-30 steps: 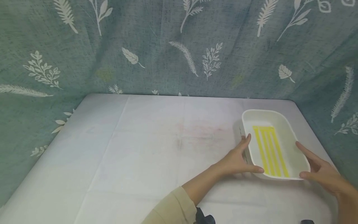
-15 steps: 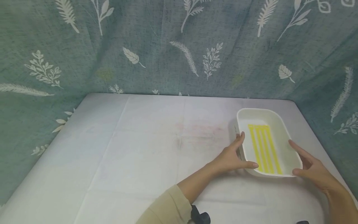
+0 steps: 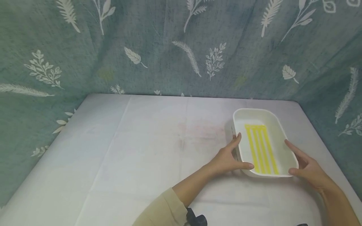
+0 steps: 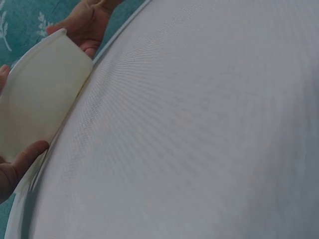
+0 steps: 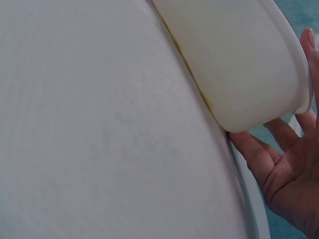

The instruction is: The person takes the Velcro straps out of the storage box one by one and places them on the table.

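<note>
And there it was, the white tray (image 3: 275, 133) out on the right side of the table (image 3: 141, 141), long sides running away from the person, yellow stripes (image 3: 263, 150) showing on its floor. Two hands on it, and nicely matched! The left hand (image 3: 226, 160) grasped the near-left corner, thumb laid over the near rim, fingers spread along the left wall. Opposite, the right hand (image 3: 309, 171) had the near-right corner, one finger up along the right rim and the thumb against the near edge. Neither hand was idle; both were grasping the same tray. From the right wrist, a fingertip sat tight by the lower corner, just where the base met the white cloth, so the tray was down at the table or barely off it; which of the two, you couldn't tell. Handling and placing the tray looked like the step in hand, and a fairly early or fairly late one was anybody's guess. Any next move seemed to call for both hands working together, level and even, since the far end had no support from either; to let go, the fingers would need to slip out from the corners without nudging it. Behind it all, the leaf-print curtain (image 3: 158, 62) hung past the table's far edge.
</note>
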The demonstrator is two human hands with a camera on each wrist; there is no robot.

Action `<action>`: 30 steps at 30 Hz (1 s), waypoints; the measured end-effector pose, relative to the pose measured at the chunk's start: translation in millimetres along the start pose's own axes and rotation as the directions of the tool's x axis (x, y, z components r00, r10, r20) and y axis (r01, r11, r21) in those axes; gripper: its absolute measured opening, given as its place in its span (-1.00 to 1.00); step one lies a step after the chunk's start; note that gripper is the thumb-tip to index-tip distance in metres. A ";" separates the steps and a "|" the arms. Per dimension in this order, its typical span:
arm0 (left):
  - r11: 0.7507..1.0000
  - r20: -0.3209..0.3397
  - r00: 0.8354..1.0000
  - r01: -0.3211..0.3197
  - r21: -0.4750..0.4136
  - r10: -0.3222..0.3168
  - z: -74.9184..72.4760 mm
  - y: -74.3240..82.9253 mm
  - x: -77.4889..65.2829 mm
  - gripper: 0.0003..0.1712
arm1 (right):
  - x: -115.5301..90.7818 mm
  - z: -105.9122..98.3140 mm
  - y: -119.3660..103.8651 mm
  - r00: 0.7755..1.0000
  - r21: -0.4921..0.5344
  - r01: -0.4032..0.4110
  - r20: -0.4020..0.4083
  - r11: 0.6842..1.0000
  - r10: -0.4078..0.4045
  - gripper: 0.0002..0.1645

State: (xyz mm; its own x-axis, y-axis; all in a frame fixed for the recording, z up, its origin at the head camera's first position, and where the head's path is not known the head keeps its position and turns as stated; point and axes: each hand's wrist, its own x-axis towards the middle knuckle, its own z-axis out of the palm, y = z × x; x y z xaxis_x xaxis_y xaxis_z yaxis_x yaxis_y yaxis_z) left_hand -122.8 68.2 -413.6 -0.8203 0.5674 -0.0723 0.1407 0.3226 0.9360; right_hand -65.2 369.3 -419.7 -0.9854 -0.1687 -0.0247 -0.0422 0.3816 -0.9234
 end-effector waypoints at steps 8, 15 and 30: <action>1.000 -0.012 1.000 -0.009 -0.020 0.009 -9.9 -7.2 -4.2 0.24 | 2.1 11.1 -3.8 0.998 -0.059 -0.065 -0.016 0.996 0.065 0.07; 1.000 -0.010 1.000 0.001 -0.004 -0.001 -22.3 -9.9 -10.1 0.25 | 6.3 21.2 -9.2 0.999 -0.019 -0.037 -0.001 0.999 0.037 0.09; 0.999 -0.018 0.999 0.033 -0.025 -0.034 -37.2 -13.3 -17.7 0.25 | 11.4 36.5 -16.6 1.000 0.062 -0.030 -0.008 0.998 0.030 0.10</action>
State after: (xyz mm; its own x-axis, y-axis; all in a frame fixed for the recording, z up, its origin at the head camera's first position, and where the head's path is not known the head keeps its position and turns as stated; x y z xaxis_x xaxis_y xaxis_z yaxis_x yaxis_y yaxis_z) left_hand -130.8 25.7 -412.0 -0.8345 0.5423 -0.0975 0.0993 0.3221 0.9415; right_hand -69.8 327.9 -418.6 -0.9875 -0.1498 -0.0497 -0.0024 0.3290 -0.9443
